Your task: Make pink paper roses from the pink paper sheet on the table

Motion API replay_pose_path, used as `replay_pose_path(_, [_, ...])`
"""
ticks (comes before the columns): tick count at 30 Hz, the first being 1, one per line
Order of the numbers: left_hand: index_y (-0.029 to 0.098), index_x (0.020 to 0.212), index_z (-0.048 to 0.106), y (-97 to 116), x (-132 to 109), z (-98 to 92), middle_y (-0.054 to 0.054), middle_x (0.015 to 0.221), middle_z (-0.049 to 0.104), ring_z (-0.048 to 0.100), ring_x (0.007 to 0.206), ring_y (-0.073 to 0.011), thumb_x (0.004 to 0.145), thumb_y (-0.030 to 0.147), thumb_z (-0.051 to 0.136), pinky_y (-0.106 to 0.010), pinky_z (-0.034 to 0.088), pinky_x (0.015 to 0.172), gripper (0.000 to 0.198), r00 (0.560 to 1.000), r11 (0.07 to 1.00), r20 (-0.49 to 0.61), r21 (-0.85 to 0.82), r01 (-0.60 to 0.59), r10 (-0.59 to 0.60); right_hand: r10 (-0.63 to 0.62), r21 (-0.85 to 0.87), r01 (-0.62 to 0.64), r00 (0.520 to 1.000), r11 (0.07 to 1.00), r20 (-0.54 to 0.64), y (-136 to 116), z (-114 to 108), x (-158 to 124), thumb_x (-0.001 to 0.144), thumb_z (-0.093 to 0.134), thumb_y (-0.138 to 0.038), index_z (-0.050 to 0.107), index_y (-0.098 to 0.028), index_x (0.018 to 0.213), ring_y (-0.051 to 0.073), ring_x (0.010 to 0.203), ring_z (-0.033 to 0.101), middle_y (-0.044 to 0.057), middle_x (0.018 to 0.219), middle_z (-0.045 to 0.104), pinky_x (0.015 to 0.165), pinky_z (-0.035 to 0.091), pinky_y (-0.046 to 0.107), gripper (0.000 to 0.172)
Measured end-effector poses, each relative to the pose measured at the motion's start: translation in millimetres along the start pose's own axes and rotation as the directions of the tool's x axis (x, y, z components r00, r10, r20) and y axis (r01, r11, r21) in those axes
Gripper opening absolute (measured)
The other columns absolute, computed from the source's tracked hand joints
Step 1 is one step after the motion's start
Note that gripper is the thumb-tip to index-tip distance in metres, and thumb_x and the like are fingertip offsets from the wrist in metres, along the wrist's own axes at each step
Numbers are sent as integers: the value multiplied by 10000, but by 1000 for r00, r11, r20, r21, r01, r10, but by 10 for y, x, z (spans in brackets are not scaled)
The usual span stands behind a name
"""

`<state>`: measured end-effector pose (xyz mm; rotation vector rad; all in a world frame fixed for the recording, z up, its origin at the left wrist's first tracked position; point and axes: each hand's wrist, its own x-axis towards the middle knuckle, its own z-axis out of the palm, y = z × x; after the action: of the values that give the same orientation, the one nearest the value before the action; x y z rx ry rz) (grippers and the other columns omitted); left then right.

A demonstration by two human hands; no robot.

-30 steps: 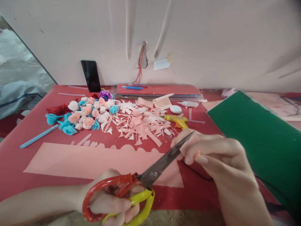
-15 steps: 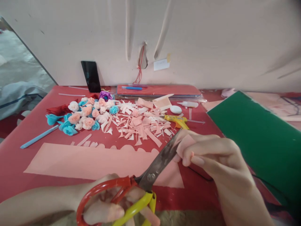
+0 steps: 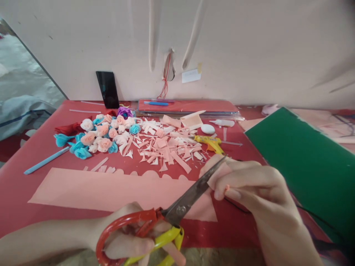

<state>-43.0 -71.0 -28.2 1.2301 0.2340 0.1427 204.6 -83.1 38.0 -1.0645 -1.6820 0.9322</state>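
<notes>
My left hand [image 3: 130, 240] is wrapped round the handles of a pair of scissors [image 3: 184, 208], one loop red and the other yellow. Their dark blades point up and to the right and look nearly closed. At the blade tips is a small piece of pink paper [image 3: 217, 177], pinched between the fingers of my right hand [image 3: 257, 184]. A tiny orange-pink bit shows by that thumb. Beneath the scissors lies a long pink paper strip [image 3: 97, 190] with a scalloped upper edge. Part of the small piece is hidden behind the blades and fingers.
Pink and white paper scraps [image 3: 166, 147] are heaped beyond the strip, beside several paper roses [image 3: 102, 135]. A yellow glue gun [image 3: 209, 142] is close to my right hand. A green board [image 3: 302, 166] lies right, a blue pen [image 3: 46, 160] left, and a phone [image 3: 107, 89] leans at the back.
The scissors have shifted right with my left hand, and their blades look closer together, lying across the pink piece. My right hand has barely moved.
</notes>
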Motion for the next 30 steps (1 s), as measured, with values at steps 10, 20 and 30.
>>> replay_pose_path(10, [89, 1014, 653, -10, 27, -79, -24, 386, 562, 467, 324, -96, 845, 542, 410, -207, 417, 411, 541, 999, 1000, -26, 11, 24, -24, -10, -4, 9, 982, 1000, -190, -129, 242, -191, 850, 568, -321, 677, -329, 739, 177, 611, 572, 0, 641, 641, 650, 459, 341, 156])
replay_pose_path(20, [133, 1106, 620, 349, 159, -621, -28, 748, 697, 583, 549, -112, 770, 292, 554, -189, 449, 502, 377, 794, 770, -604, 536, 346, 63, 48, -6, -52, 967, 999, -251, -72, 156, -66, 818, 596, -254, 648, -261, 601, 178, 647, 566, 3, 639, 627, 709, 449, 332, 223])
replay_pose_path(30, [159, 1135, 584, 285, 591, -1378, -115, 1138, 636, 600, 1010, -273, 808, 253, 547, -400, 457, 873, 342, 827, 212, -513, 856, 472, 231, 138, -20, -142, 981, 990, -136, 353, 46, 68, 757, 665, -308, 715, -258, 667, 194, 748, 632, 12, 672, 683, 696, 511, 322, 115])
